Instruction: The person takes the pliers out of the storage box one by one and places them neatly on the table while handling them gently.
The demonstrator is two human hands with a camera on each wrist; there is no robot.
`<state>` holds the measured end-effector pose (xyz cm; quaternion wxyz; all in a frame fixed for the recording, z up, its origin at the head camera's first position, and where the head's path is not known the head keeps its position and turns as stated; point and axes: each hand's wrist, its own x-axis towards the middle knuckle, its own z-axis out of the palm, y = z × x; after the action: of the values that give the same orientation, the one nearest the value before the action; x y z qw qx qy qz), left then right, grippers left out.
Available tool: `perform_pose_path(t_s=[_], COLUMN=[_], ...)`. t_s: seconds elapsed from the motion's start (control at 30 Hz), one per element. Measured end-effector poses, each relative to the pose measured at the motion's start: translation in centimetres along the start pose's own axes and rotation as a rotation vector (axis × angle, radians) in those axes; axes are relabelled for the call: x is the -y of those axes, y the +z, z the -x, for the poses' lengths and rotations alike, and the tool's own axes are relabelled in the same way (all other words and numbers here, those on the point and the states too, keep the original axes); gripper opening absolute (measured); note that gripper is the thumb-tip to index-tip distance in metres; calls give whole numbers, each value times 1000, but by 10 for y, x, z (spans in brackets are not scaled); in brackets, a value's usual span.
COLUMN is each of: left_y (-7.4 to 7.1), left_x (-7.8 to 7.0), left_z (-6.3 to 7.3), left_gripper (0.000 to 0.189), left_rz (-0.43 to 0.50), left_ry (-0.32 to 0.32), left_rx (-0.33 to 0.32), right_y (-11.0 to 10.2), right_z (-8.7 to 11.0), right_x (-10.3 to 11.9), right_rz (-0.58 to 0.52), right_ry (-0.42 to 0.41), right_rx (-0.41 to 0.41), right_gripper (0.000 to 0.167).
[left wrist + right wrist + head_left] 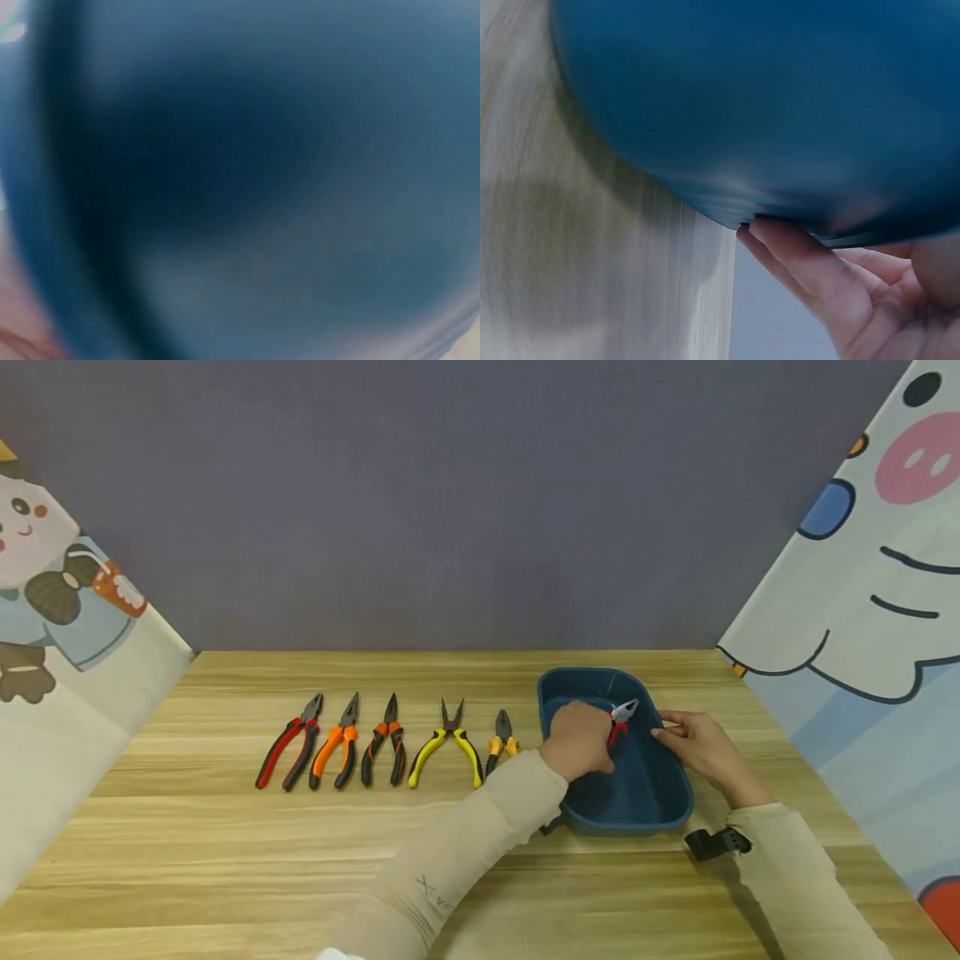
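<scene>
My left hand (579, 739) reaches into a deep blue plastic bin (633, 789) with its fingers curled. It grips red-handled pliers (623, 713), whose silver head points up and right beyond the hand; much of the handles is hidden under it. In the left wrist view the blue bin wall (225, 150) fills the picture, badly blurred. At the bin's right side my right hand (705, 752) pinches the rim between thumb and fingers. The right wrist view has those fingers (802, 255) against the bin's outer wall (742, 97).
Left of the bin lies a row of pliers: red-and-black (274, 753), orange (327, 748), black-and-orange (369, 755), yellow long-nose (428, 748) and a small yellow-and-black pair (504, 725) beside my left forearm. A grey panel (450, 527) backs the wooden table (225, 860).
</scene>
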<state>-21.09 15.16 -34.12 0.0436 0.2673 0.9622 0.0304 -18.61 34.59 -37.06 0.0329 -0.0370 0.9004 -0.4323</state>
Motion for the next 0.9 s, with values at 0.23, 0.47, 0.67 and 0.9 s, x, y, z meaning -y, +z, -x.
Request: perform_pose_path(t_s=[0.23, 0.47, 0.67, 0.9], left_y=[-11, -17, -20, -21], left_x=[-1, 9, 29, 59], left_z=[9, 19, 31, 49], left_gripper=[34, 34, 37, 38], left_rz=[-27, -40, 24, 167], left_ry=[27, 36, 79, 103], left_rx=[23, -6, -20, -40], right_y=[-1, 0, 1, 0], right_z=[1, 0, -1, -1], right_x=[2, 7, 6, 5], right_rz=[40, 71, 49, 31], right_ry=[23, 48, 49, 45], right_rx=[10, 16, 19, 24], right_gripper=[51, 49, 49, 50])
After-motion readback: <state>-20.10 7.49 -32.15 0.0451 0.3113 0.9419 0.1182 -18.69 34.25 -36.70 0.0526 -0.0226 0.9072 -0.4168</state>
